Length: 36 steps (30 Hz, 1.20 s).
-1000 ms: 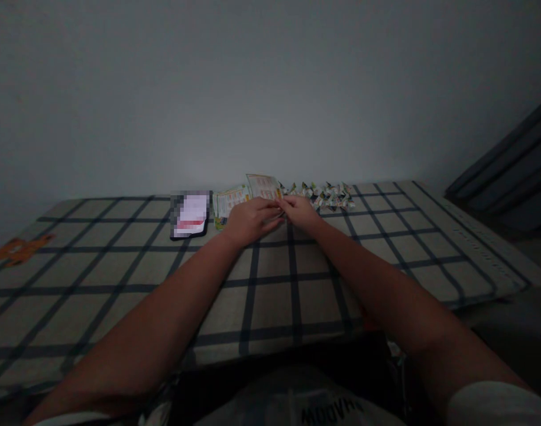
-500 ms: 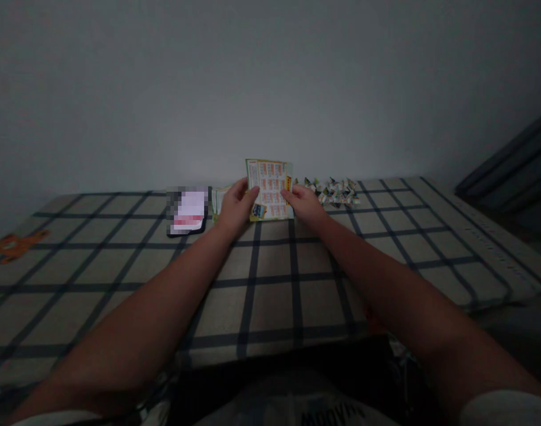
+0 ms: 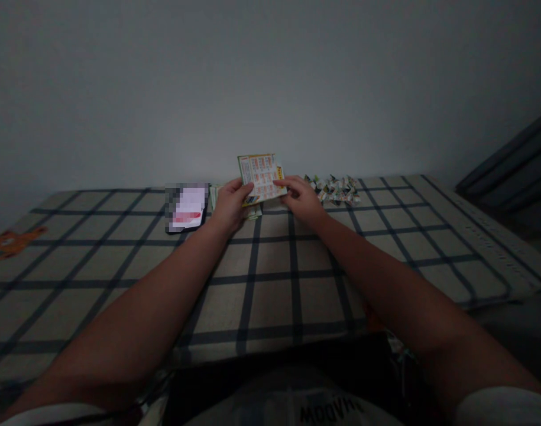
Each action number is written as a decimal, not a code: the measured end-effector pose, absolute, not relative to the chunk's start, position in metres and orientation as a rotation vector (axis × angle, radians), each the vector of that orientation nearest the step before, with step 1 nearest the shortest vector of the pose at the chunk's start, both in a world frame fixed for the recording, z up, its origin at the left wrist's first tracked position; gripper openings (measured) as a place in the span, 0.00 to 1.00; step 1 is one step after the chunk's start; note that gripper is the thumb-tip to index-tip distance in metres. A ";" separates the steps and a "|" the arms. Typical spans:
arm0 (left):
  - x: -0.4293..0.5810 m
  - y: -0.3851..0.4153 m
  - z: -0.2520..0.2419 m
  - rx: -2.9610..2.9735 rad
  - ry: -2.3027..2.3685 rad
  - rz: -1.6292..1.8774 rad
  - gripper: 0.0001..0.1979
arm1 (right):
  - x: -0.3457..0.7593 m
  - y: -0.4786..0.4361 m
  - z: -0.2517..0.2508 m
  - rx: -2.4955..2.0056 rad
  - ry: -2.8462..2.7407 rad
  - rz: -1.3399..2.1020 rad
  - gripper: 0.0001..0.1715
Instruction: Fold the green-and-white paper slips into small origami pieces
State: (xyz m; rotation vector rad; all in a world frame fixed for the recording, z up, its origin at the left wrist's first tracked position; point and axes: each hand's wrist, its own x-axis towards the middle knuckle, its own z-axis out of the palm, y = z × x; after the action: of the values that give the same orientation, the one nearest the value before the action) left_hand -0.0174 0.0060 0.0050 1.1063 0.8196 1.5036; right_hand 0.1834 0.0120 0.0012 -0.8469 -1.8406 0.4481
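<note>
A printed paper leaflet [image 3: 261, 176] with orange panels is held up, tilted, between both hands near the far edge of the checked surface [image 3: 274, 284]. My left hand [image 3: 230, 204] pinches its lower left edge with thumb and fingers. My right hand [image 3: 299, 198] grips its right edge. Under the leaflet lies a small stack of similar leaflets [image 3: 252, 210], mostly hidden by my hands. A heap of small folded paper pieces [image 3: 334, 188] sits just right of my right hand.
A phone with a lit screen [image 3: 187, 208] lies left of my left hand. An orange shape [image 3: 10, 241] rests at the far left edge. A plain wall stands behind, and dark slanted panels [image 3: 509, 171] lean at the right.
Both hands have lifted one leaflet off the stack. It stood upright half a second ago and is now raised a little higher and tilted leftward.
</note>
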 end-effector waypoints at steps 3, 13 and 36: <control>-0.017 0.005 0.008 1.077 0.814 1.433 0.14 | 0.183 0.013 0.004 -0.889 -1.788 0.413 0.13; -0.010 -0.005 0.006 1.308 0.884 1.392 0.23 | 0.185 0.012 0.006 -1.148 -1.657 0.575 0.31; 0.005 -0.011 0.006 1.072 0.849 1.448 0.20 | 0.172 -0.004 0.018 -1.029 -1.424 0.957 0.14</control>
State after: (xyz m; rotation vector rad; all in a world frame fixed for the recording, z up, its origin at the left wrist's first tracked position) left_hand 0.0046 -0.0106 0.0056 1.0721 0.8485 1.4475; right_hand 0.1720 -0.0037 0.0183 -1.0294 -1.4236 0.9573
